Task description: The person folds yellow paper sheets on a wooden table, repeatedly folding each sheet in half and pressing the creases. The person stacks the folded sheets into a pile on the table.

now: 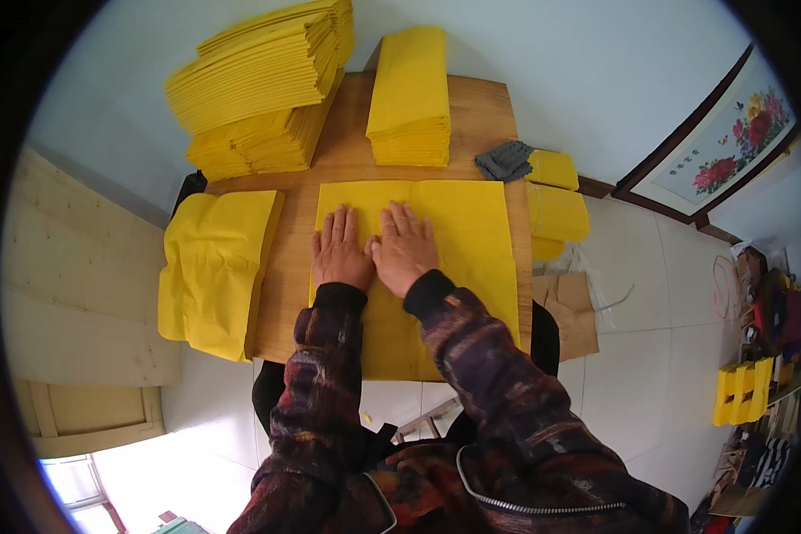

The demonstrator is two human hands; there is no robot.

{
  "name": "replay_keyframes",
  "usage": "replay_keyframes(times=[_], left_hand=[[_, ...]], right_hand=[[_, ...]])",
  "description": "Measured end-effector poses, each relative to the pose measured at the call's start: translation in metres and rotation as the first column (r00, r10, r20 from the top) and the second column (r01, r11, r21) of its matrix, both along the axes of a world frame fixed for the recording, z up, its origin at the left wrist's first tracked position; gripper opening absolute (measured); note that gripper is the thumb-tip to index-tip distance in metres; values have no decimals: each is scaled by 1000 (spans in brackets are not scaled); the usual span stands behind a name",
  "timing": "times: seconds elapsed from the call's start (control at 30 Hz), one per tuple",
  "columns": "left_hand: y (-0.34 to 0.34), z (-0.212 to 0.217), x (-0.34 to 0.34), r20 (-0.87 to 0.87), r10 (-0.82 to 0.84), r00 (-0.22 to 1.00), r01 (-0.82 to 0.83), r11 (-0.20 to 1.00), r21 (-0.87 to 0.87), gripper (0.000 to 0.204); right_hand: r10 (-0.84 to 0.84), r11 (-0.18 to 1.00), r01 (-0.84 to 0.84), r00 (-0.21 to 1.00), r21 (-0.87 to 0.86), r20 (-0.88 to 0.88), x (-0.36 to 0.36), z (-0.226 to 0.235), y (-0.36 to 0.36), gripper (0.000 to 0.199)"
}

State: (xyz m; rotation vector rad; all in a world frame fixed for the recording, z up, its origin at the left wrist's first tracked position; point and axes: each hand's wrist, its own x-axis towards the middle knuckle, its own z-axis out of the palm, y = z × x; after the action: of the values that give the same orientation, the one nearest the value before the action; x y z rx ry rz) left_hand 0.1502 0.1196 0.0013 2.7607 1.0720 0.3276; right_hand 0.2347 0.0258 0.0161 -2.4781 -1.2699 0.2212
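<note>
Both our hands flat on a yellow sheet.

The yellow paper sheet (458, 258) lies on the wooden counter (481, 107); our left hand (338, 254) and right hand (404, 249) press it side by side, fingers (409, 218) spread, gripping nothing. Yellow stacks (258, 80) sit beyond.

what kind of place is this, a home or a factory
Likely a home room used as a small workshop. Both hands press flat on a yellow sheet on a wooden table, with stacks of folded yellow paper behind, a tiled floor and a framed flower picture leaning on the wall.
</note>
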Motion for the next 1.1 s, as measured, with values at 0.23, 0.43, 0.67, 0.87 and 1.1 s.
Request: replay_keyframes(times=[0.23, 0.43, 0.67, 0.87, 1.1], left_hand=[[-1, -1, -1, 5, -12, 1000, 12, 999, 46, 62], [0, -7, -3, 50, -6, 999, 3, 999, 55, 62], [1, -6, 2, -22, 21, 1000, -19, 997, 80, 63], [5, -11, 3, -41, 7, 999, -4, 997, 80, 62], [8, -15, 0, -28, -8, 1000, 10, 998, 66, 64]], right_hand=[[-180, 984, 174, 971, 50, 160, 49, -23, -38, 69], [-234, 971, 240, 949, -2, 211, 83, -19, -83, 68], [14, 998, -27, 981, 64, 193, -20, -9, -68, 58], [-23, 995, 15, 996, 95, 85, -28, -19, -98, 71], [-163, 984, 169, 981, -48, 101, 7, -3, -183, 73]])
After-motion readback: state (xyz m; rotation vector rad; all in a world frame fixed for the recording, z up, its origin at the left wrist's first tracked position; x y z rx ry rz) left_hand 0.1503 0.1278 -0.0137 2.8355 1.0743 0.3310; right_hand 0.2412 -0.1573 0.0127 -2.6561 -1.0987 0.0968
